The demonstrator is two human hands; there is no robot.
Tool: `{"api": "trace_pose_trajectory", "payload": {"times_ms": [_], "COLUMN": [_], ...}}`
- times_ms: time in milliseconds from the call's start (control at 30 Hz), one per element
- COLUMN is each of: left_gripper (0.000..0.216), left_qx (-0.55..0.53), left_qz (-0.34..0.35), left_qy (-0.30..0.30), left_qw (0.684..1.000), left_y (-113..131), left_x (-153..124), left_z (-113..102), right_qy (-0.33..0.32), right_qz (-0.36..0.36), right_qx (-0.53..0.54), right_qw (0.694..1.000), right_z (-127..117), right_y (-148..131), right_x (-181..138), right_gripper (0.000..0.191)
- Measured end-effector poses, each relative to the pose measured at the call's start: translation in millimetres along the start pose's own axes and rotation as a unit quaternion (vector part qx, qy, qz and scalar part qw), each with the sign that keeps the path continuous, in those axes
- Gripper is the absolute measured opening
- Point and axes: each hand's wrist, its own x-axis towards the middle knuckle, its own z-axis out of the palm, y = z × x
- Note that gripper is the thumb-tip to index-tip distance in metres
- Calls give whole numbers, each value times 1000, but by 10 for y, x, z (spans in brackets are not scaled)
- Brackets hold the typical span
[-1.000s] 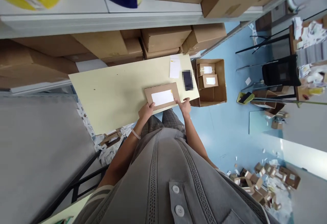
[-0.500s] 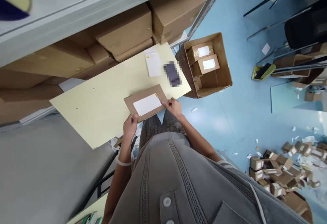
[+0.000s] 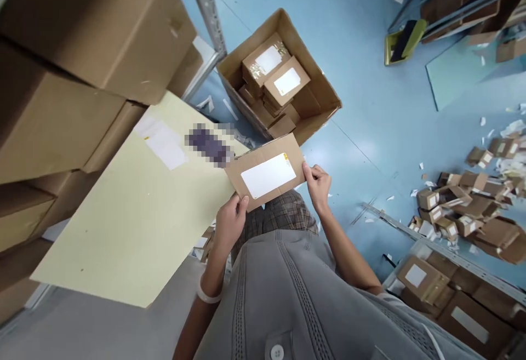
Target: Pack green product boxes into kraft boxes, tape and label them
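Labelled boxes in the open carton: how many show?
2: the left box and the right box beside it, nearer the held parcel; more may be hidden underneath.

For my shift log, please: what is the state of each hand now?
Left hand: closed, holding the labelled cardboard package.
Right hand: closed, holding the same package's right edge.

The package is brown, its label white (yellow at one corner), the floor blue, the trousers plaid.
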Motion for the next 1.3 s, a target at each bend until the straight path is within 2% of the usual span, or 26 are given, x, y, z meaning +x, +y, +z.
{"api": "trace_pose_trajectory", "payload": {"times_ms": [100, 233, 333, 433, 533, 700, 800, 933, 1000, 1100, 1167, 1300], "left_gripper": [38, 39, 40, 41, 39, 27, 22, 18, 16, 18, 19, 23], "left_qx": [17, -1, -33, -64, -64, -5, -8, -34, -53, -74, -81, -98], "left_qz": [37, 68, 68, 52, 34, 38, 5, -84, -129, -162, -171, -181], "left_qy": [-47, -109, -142, -166, -159, -82, -70, -95, -120, -147, -161, -190], "left_qw": [998, 992, 987, 983, 985, 996, 998, 991, 983, 973, 969, 960], "left_y": [345, 695, 853, 924, 934, 901, 906, 897, 852, 750, 689, 664], "left_x": [343, 740, 1023, 1324, 1670, 2285, 2589, 2863, 2954, 3061, 3120, 3207], "left_z": [286, 733, 1043, 1252, 1361, 1576, 1853, 2308, 2499, 2693, 2763, 2820], "right_qy": [58, 148, 193, 201, 184, 155, 124, 30, -11, -46, -47, -5], "right_qz": [20, 50, 58, 48, 27, 5, 4, 0, 2, 11, 24, 75], "right_qx": [-10, -43, -66, -79, -87, -94, -98, -83, -82, -93, -106, -146], "right_qw": [998, 987, 977, 975, 979, 983, 987, 996, 997, 995, 993, 986], "right_z": [-278, -530, -637, -649, -540, -128, 159, 476, 597, 733, 792, 821], "right_y": [254, 586, 759, 852, 915, 1131, 1363, 1703, 1843, 1996, 2072, 2219], "right_x": [286, 685, 1008, 1341, 1697, 2340, 2720, 3109, 3219, 3288, 3306, 3350], "right_gripper": [57, 58, 59, 60, 59, 53, 45, 36, 33, 32, 33, 34]}}
